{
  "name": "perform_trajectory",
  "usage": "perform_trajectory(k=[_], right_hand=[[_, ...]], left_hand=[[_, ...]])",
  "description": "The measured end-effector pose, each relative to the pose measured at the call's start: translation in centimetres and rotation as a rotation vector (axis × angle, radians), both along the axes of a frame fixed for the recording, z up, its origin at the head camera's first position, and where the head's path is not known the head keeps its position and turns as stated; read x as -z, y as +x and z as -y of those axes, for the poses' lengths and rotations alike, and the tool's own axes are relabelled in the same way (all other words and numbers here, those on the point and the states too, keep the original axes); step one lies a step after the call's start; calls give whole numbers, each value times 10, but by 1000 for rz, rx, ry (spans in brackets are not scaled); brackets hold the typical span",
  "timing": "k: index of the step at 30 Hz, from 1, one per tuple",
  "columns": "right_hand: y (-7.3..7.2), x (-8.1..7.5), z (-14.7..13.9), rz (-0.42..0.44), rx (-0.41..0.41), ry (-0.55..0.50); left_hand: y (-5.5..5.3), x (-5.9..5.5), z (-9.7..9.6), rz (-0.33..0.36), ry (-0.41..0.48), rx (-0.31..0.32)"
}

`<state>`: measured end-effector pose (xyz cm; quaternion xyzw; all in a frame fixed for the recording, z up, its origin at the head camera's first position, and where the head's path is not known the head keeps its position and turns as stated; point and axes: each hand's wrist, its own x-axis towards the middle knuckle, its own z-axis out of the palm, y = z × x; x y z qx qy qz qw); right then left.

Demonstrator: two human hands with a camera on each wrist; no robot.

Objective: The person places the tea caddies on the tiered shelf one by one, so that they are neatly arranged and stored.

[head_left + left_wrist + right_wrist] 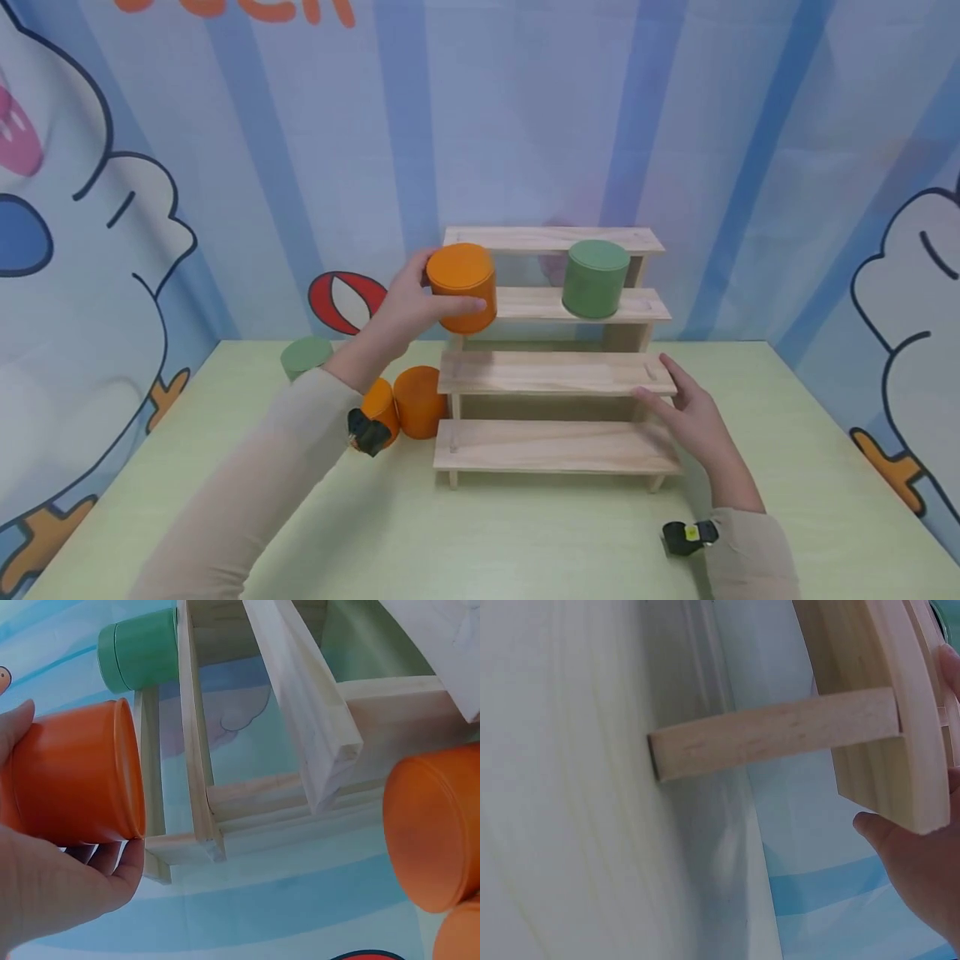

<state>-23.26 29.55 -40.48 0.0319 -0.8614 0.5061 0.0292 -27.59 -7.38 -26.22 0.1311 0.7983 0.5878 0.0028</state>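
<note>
My left hand (408,304) grips an orange cylindrical canister (465,287) by its side, thumb across the front. The canister is upright, at the left end of the upper tiers of a wooden tiered display shelf (558,373); in the left wrist view, the orange canister (75,776) appears apart from the planks. On the second tier from the top, toward the right, stands a green canister (596,279). My right hand (693,421) holds the right end of the third tier down, with the thumb at its front edge. In the right wrist view, the shelf plank (922,750) partly hides the fingers.
Two more orange canisters (420,402) stand on the pale green table (540,542) by the shelf's left side. Behind my left forearm is another green canister (306,357), partly covered. A blue striped cartoon backdrop (510,125) hangs behind the shelf.
</note>
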Motion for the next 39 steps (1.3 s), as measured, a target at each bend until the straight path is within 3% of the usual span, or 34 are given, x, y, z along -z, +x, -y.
perform_trajectory(k=[16,29,39], right_hand=[[0,0,-1,0,-7,-9],[2,-1,1,-11,-1,2],[2,-2,1,-6,12,9]], left_hand=[[-23,0,-45,-3,94,12],[-35,7,-66,43,140,-65],[-40,13,-76,7,121,-75]])
